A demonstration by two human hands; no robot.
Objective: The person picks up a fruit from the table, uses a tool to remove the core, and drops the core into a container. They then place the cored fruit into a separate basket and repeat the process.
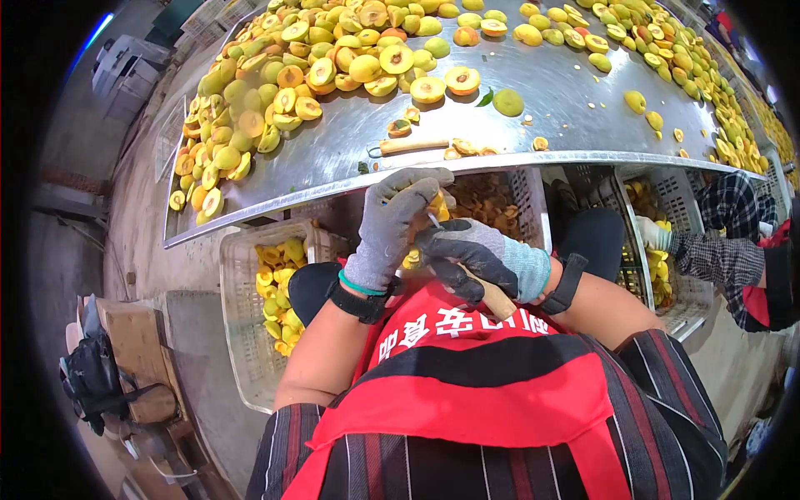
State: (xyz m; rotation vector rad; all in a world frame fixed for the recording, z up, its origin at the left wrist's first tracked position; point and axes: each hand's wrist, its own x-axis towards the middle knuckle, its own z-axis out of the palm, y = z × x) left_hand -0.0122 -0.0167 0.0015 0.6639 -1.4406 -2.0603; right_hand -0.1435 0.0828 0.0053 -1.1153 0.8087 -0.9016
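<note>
Close to the table edge, my left hand (pixel 396 223), in a grey glove, is closed around a piece of yellow peach (pixel 440 204), mostly hidden by the fingers. My right hand (pixel 477 254), in a grey glove with dark palm and fingers, grips a wooden-handled tool (pixel 493 298). A thin bit of metal shows between the hands at the fruit; the tool's working end is otherwise hidden. Just beyond the hands, a similar wooden-handled tool with a wire loop (pixel 414 145) lies on the metal table (pixel 333 158) beside fruit scraps (pixel 471 147).
Halved peaches (pixel 333 58) are heaped on the table's left, with more (pixel 667 50) on the right. Below the edge stand a crate of yellow pieces (pixel 237 321) and a crate of brown scraps (pixel 533 208). A co-worker's gloved hand (pixel 652 233) is at the right.
</note>
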